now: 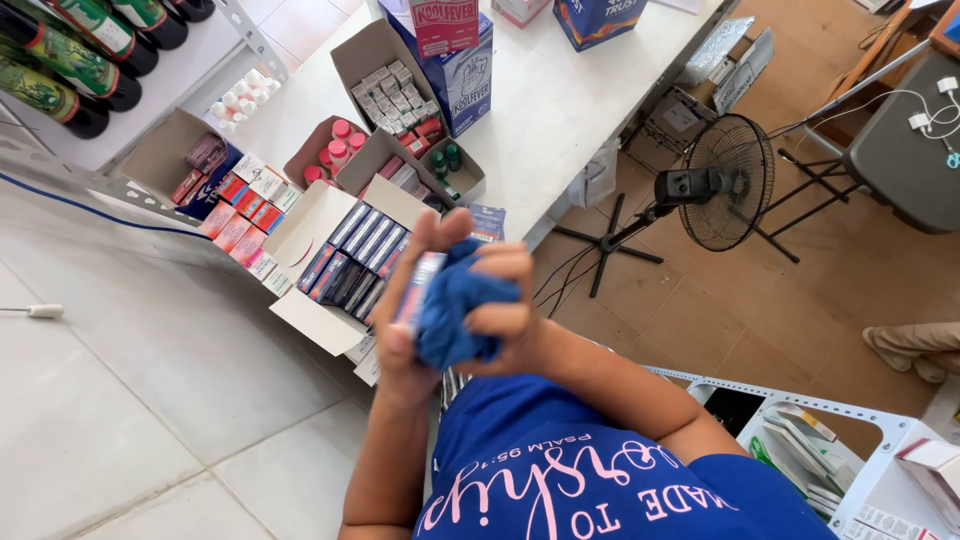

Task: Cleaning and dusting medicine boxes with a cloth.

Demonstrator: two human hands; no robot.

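Note:
My left hand point(398, 345) is raised in front of my chest and grips a small flat box point(417, 288) with red, blue and white sides. Pressed against that box is a bunched blue cloth point(455, 312), with my right hand point(507, 300) closed around it. Both hands meet over the edge of the white table point(560, 120). Just behind them lies an open cardboard box point(310, 225) packed with rows of dark blue and red packs point(355, 255). My blue shirt with pink lettering point(560, 470) fills the bottom of the view.
More open cartons of small medicine packs point(245, 200), pink-capped bottles point(335, 150) and tall blue-and-white cartons point(465, 75) crowd the table. Green bottles point(70, 60) lie on a shelf at top left. A black standing fan point(730, 180) stands on the tiled floor. A metal rack point(830, 450) is at lower right, a person's foot point(910, 350) beyond.

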